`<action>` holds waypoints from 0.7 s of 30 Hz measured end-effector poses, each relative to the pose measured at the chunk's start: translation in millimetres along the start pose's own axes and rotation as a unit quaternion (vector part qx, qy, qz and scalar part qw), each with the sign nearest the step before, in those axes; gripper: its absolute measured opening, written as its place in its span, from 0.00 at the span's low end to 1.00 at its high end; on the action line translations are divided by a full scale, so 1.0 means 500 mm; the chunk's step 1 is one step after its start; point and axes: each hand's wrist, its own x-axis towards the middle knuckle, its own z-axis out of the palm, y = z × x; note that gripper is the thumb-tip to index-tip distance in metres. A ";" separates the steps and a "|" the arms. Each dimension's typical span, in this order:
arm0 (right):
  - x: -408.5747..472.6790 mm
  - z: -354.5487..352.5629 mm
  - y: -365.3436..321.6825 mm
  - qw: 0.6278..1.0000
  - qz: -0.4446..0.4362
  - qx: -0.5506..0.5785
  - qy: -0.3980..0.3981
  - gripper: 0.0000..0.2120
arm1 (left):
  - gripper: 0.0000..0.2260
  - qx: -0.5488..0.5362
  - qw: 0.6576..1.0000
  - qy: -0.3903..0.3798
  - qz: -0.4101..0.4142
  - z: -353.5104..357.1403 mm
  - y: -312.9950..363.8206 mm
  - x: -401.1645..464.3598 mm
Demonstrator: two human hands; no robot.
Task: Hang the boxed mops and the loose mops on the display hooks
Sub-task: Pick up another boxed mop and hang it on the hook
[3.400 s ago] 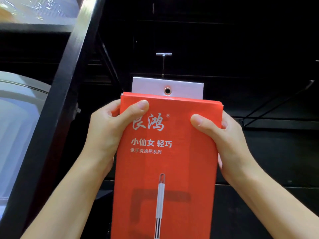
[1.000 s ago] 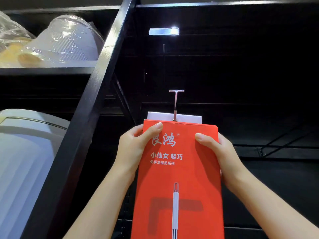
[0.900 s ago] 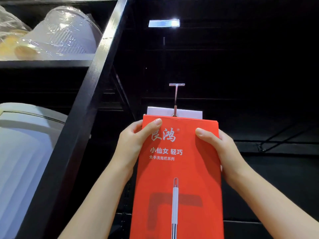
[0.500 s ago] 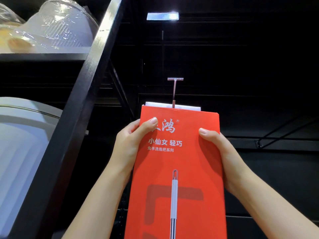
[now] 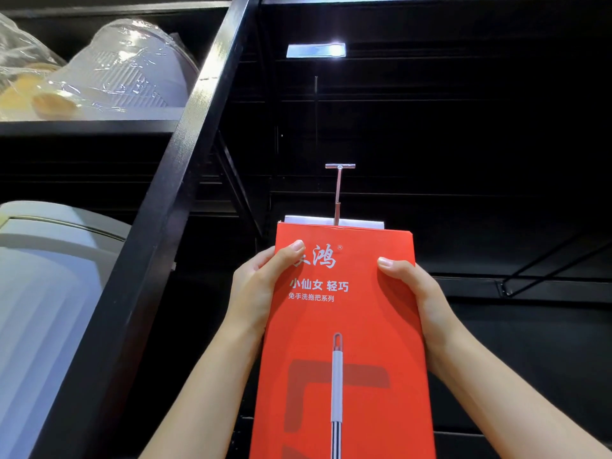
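Two hands are seen in the head view: the red mop box (image 5: 344, 342) is gripped upright by its side edges, left hand (image 5: 261, 293) and right hand (image 5: 420, 299) closed on it, its white hang tab (image 5: 361, 222) met by the display hook (image 5: 337, 197)

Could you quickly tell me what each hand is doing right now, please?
Left hand: closed on the red mop box.
Right hand: closed on the same box.
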 end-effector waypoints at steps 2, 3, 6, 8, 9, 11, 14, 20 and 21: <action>0.003 -0.004 0.009 1.000 0.007 0.010 -0.001 0.23 | 0.18 0.000 1.000 0.006 0.001 -0.001 -0.008 0.003; 0.005 -0.006 0.014 1.000 0.005 0.008 -0.004 0.24 | 0.18 0.002 1.000 0.008 0.001 -0.003 -0.012 0.006; 0.018 -0.013 0.029 1.000 0.018 0.008 0.006 0.26 | 0.15 0.007 1.000 0.009 0.003 -0.005 -0.024 0.014; 0.026 -0.016 0.038 1.000 0.018 0.005 0.006 0.27 | 0.14 0.005 1.000 0.012 0.005 -0.007 -0.034 0.020; 0.029 -0.019 0.044 1.000 0.021 0.005 0.006 0.27 | 0.14 0.003 1.000 0.016 0.004 -0.008 -0.040 0.023; 0.033 -0.023 0.055 1.000 0.023 -0.002 0.009 0.25 | 0.14 0.002 1.000 0.021 0.004 -0.010 -0.051 0.029; 0.042 -0.031 0.074 0.999 0.027 -0.004 0.018 0.21 | 0.15 0.005 1.000 0.026 0.000 -0.014 -0.071 0.037; 0.062 -0.047 0.108 0.999 0.036 -0.018 0.028 0.21 | 0.14 -0.004 1.000 0.030 -0.006 -0.023 -0.114 0.056; 0.066 -0.051 0.115 0.999 0.037 -0.019 0.029 0.20 | 0.15 -0.007 0.999 0.033 -0.008 -0.024 -0.122 0.059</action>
